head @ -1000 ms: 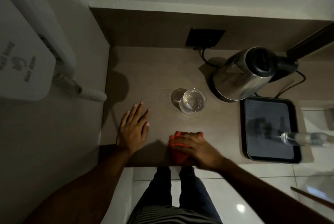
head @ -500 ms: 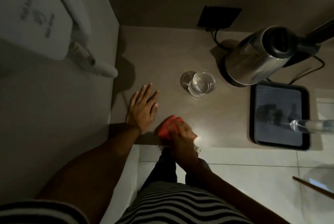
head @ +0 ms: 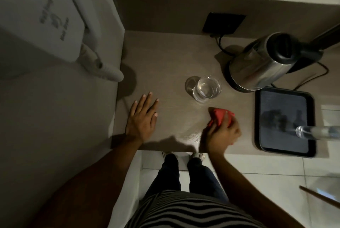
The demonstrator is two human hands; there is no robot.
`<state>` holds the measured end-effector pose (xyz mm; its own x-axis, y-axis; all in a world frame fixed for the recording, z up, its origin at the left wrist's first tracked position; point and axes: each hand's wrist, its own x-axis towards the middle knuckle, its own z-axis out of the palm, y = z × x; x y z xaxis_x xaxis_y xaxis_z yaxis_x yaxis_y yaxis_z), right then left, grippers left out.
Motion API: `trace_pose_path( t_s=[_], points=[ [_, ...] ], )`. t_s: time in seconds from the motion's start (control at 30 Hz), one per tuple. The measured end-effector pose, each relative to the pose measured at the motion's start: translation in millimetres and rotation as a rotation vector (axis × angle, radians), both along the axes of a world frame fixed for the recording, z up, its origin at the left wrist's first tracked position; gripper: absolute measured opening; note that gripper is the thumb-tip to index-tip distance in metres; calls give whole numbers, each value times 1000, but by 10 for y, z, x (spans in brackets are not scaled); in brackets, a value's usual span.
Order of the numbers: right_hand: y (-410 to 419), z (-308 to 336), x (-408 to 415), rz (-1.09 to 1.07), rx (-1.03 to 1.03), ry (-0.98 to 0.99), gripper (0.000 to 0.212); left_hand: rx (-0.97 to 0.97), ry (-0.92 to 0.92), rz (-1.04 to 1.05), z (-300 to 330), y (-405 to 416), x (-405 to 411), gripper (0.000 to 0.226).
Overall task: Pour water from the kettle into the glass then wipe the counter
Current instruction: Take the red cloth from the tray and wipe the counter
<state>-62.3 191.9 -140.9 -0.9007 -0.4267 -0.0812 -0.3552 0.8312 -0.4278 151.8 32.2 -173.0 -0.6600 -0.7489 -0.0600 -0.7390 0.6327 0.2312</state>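
A clear glass (head: 207,88) holding water stands in the middle of the brown counter (head: 165,58). The steel kettle (head: 261,64) with a black lid sits on its base at the back right, upright and plugged in. My right hand (head: 221,134) presses a red cloth (head: 219,116) onto the counter just below and right of the glass, near the front edge. My left hand (head: 142,119) lies flat on the counter's left side, fingers spread, holding nothing.
A black tray (head: 285,146) rests at the counter's right front with a clear bottle (head: 316,133) over it. A wall socket (head: 223,24) and cord sit behind. A white wall-mounted hair dryer (head: 55,18) hangs at left. Tiled floor lies below the front edge.
My right hand has swept the red cloth from the front centre toward the left hand and then to the right, ending below the glass. The left hand has stayed flat.
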Motion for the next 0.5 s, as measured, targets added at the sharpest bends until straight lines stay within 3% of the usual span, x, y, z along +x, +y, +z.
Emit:
trace_pose_path(
  t_s=[0.1, 0.2, 0.27, 0.33, 0.4, 0.43, 0.5],
  points=[
    [-275, -9, 522, 209, 9, -79, 57, -8, 11, -5, 5, -1, -16, 53],
    [-267, -28, 696, 773, 14, -101, 53, -21, 42, -4, -3, 8, 2, 52],
    [-101, -45, 413, 1200, -25, -8, 54, -25, 67, -3, -6, 3, 12, 50],
    [25, -4, -74, 1459, -46, 93, 47, -38, 80, -10, -25, -11, 19, 49],
    [123, 6, -582, 1404, -114, 175, 36, -46, 70, -18, -45, -14, 25, 50],
    [168, 11, -760, 1232, -97, 169, 37, -49, 66, -16, -50, -7, 21, 50],
    [180, 12, -827, 689, 0, 88, 47, -51, 59, -4, -55, -4, -1, 50]
  ],
)
